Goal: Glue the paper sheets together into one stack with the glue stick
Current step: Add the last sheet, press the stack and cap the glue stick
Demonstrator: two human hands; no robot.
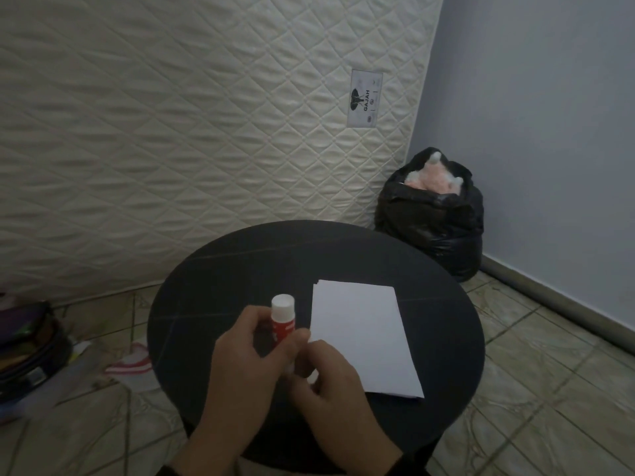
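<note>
A red glue stick (282,317) with a white cap on top is held upright over the round black table (240,269). My left hand (240,355) wraps around its red body. My right hand (326,376) pinches its lower end, which is mostly hidden by my fingers. Just right of the glue stick, a stack of white paper sheets (364,338) lies flat on the table, its edges slightly offset at the top left. My right hand covers the stack's lower left corner.
A quilted white mattress (206,115) leans upright behind the table. A full black rubbish bag (433,214) stands in the corner at the right. On the tiled floor to the left lie a dark bag (27,352) and a red-and-white cloth (132,365).
</note>
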